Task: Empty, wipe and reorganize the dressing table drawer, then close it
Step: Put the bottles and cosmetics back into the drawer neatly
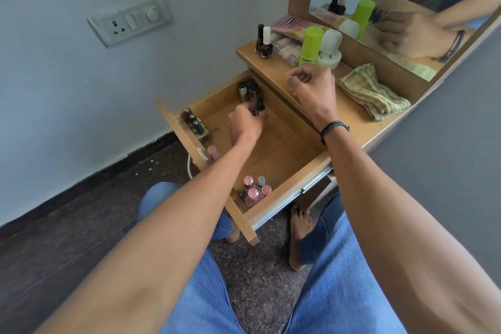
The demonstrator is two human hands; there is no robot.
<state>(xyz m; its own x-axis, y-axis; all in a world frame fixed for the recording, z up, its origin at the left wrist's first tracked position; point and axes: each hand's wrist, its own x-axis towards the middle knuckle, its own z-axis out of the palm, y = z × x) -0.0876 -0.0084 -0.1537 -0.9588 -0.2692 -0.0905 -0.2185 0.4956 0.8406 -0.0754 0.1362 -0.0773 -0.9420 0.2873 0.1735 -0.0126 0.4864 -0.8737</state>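
The wooden drawer (287,187) is pulled open below the dressing table top (349,114). Inside it, my left hand (245,123) grips a dark nail polish bottle (259,106) near the far corner, beside other dark bottles (245,88). Pink-capped bottles (253,190) stand in the near right corner, black tubes (193,122) along the left side. My right hand (311,84) hovers over the table top, fingers curled loosely, nothing visible in it. A green-striped cloth (374,91) lies folded on the top.
On the table's far end stand two nail polish bottles (264,42), a green cylinder (310,45), white jars (330,49) and a packet. A mirror (406,27) rises behind. A switch plate (130,20) is on the wall at left. My knees and a bare foot are below the drawer.
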